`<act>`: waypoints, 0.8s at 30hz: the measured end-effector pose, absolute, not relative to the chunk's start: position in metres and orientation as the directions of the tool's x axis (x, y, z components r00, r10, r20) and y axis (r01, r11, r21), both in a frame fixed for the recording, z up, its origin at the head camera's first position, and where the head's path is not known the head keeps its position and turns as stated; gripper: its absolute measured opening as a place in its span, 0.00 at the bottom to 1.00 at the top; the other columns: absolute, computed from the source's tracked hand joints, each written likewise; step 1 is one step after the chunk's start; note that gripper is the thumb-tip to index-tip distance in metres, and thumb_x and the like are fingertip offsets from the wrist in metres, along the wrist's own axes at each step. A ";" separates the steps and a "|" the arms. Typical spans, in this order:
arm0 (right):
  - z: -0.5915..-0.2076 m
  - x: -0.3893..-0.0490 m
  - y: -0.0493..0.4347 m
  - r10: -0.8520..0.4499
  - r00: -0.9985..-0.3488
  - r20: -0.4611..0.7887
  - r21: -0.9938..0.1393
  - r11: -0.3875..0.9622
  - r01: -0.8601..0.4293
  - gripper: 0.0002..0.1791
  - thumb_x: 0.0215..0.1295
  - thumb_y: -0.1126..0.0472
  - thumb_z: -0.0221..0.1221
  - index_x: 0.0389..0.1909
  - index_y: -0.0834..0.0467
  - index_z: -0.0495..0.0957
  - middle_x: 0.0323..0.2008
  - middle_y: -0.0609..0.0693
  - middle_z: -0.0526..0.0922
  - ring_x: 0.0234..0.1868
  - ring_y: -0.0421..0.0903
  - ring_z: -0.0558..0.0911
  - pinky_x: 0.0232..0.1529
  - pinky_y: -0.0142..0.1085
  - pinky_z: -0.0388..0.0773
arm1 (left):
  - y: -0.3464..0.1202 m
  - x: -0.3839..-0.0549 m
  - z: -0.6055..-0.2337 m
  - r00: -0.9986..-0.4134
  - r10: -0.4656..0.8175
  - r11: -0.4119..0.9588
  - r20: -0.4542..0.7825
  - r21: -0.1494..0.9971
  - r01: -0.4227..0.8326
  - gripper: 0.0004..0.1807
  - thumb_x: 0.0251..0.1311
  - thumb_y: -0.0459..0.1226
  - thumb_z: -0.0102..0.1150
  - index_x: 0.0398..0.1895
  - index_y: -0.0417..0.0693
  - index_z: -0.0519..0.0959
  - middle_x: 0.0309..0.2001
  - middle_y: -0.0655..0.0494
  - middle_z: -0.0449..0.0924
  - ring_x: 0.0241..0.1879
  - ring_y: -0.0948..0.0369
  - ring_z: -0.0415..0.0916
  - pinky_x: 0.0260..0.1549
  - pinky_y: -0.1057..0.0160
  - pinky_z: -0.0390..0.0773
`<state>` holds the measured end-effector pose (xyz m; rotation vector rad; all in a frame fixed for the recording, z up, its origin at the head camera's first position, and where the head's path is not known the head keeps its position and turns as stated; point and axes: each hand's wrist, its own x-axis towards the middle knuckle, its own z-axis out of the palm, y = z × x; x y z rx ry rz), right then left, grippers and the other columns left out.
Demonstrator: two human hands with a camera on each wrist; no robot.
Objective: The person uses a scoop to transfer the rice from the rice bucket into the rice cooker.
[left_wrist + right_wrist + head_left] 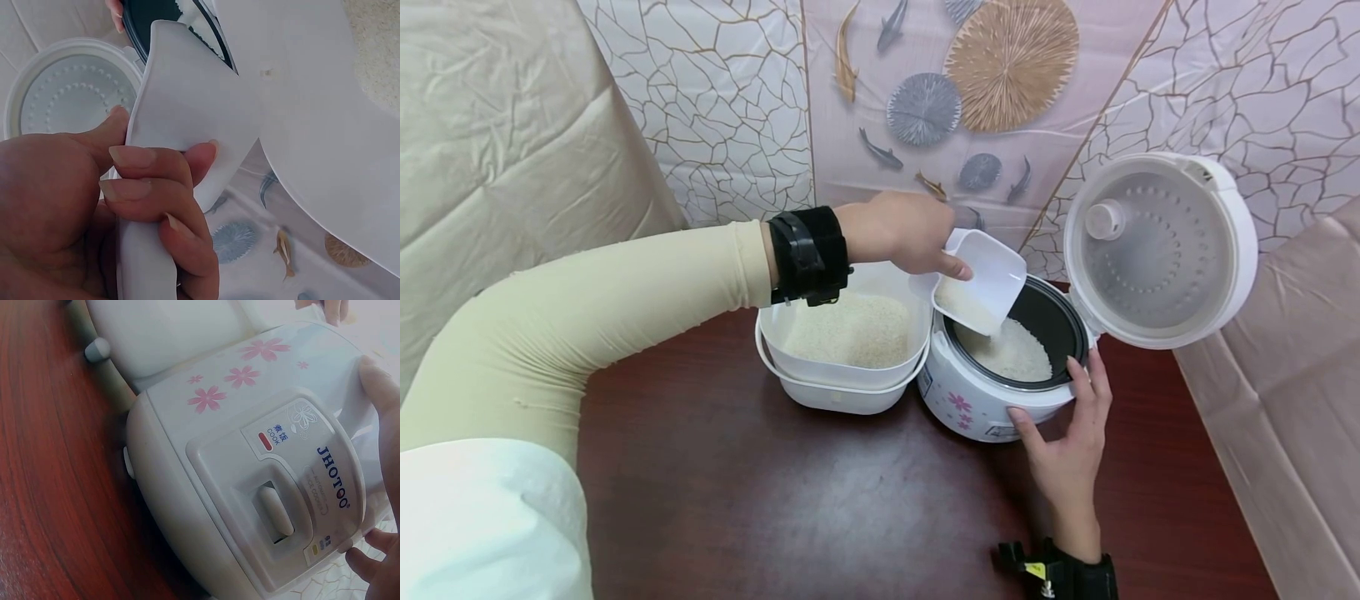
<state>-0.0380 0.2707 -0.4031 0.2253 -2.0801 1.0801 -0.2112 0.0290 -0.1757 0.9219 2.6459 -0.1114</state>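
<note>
My left hand [902, 229] grips the handle of a white scoop [988, 271], its fingers curled round it in the left wrist view. The scoop is tilted over the black inner pot of a white rice cooker [955, 400], with rice [964, 304] at its low edge. White rice [1018, 354] lies in the pot. The cooker's lid [1157, 250] stands raised. My right hand [1067, 442] rests against the cooker's near right side, thumb on its front and fingers spread at the rim. Beside the cooker, a white tub [842, 375] holds more rice [850, 329].
A lower white basin [835, 400] with a rim handle sits under the tub. Both containers and the cooker stand close together on a dark reddish-brown table [790, 508]. Patterned cloth [730, 108] hangs behind, and beige cloth [1285, 400] drapes at the right.
</note>
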 end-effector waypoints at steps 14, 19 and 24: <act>-0.426 -0.048 0.288 0.183 -0.692 0.698 -0.620 0.638 -0.456 0.52 0.61 0.31 0.71 0.75 0.62 0.69 0.81 0.61 0.59 0.81 0.59 0.58 0.77 0.40 0.54 | 0.035 -0.207 -0.180 -0.746 0.606 0.780 -0.277 0.020 0.626 0.31 0.72 0.67 0.52 0.51 0.51 0.78 0.46 0.57 0.80 0.49 0.58 0.77 0.46 0.46 0.80; -0.420 -0.046 0.284 0.178 -0.690 0.701 -0.617 0.637 -0.462 0.52 0.62 0.31 0.70 0.75 0.63 0.69 0.81 0.62 0.58 0.81 0.61 0.57 0.77 0.40 0.54 | 0.037 -0.206 -0.185 -0.732 0.643 0.753 -0.222 0.009 0.658 0.31 0.72 0.67 0.53 0.52 0.50 0.79 0.45 0.58 0.81 0.48 0.57 0.78 0.46 0.46 0.80; -0.407 -0.040 0.275 0.174 -0.688 0.705 -0.616 0.631 -0.472 0.51 0.64 0.33 0.69 0.74 0.64 0.68 0.80 0.65 0.59 0.80 0.62 0.58 0.77 0.39 0.54 | 0.039 -0.205 -0.191 -0.719 0.673 0.726 -0.171 -0.032 0.687 0.29 0.72 0.67 0.53 0.45 0.52 0.81 0.42 0.61 0.82 0.46 0.58 0.79 0.47 0.48 0.81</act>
